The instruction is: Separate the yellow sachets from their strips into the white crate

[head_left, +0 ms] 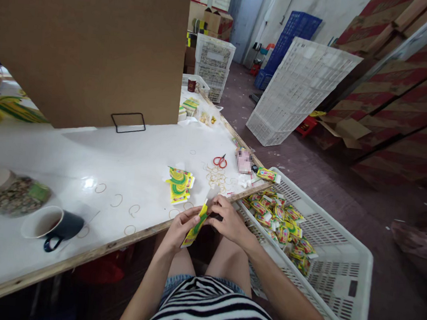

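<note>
My left hand (pixel 182 225) grips a small stack of yellow and green packets (pixel 195 228) just off the table's front edge, above my lap. My right hand (pixel 229 219) is closed against the top of the same stack, fingers pinched around it and a small dark thing I cannot make out. A loose pile of similar packets (pixel 179 184) lies on the white table (pixel 86 164) just beyond my hands. Several rubber bands (pixel 217 178) are scattered near it.
A white plastic crate (pixel 342 271) at my right holds several bundled packets (pixel 282 226). Red scissors (pixel 220 161) lie on the table. A dark mug (pixel 53 224) and a jar (pixel 8 193) stand at the left. A cardboard sheet (pixel 85 44) stands behind. Crates and cartons fill the floor.
</note>
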